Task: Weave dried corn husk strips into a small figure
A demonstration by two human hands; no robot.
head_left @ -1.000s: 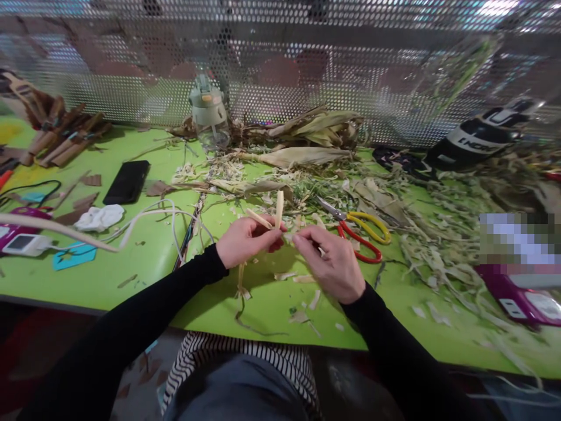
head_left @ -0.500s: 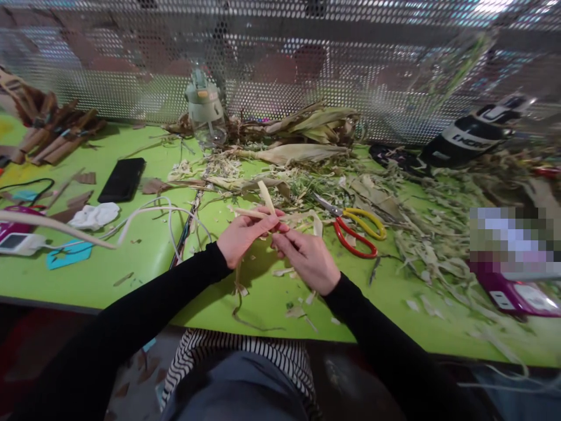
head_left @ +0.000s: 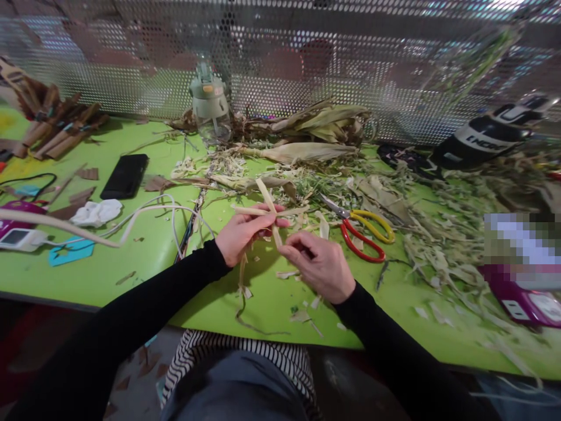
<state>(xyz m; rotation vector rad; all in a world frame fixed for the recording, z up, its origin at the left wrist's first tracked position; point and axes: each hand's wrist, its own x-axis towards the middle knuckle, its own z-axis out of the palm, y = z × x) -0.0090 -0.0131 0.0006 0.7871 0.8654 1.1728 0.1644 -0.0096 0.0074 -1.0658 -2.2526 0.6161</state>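
Observation:
Pale strips of corn husk (head_left: 265, 193) cross each other between my hands, over the green table (head_left: 144, 257). My left hand (head_left: 246, 233) pinches them where they cross, thumb on top. The lower end of one strip (head_left: 277, 237) is gripped between the thumb and fingers of my right hand (head_left: 319, 263). Just right of my hands lie scissors (head_left: 346, 215) with one red and one yellow handle. Husk scraps (head_left: 302, 316) are scattered on the table below my hands.
Dried husks (head_left: 307, 152) and shreds lie behind my hands. A clear bottle (head_left: 211, 111) stands at the back; a black bottle (head_left: 477, 140) leans at right. A phone (head_left: 125, 176), white cables (head_left: 131, 219) and brown bundles (head_left: 56, 131) are at left.
My right hand has moved slightly away from the left, down and to the right. One strip's lower end now shows stretched between both hands. The view has shifted a little.

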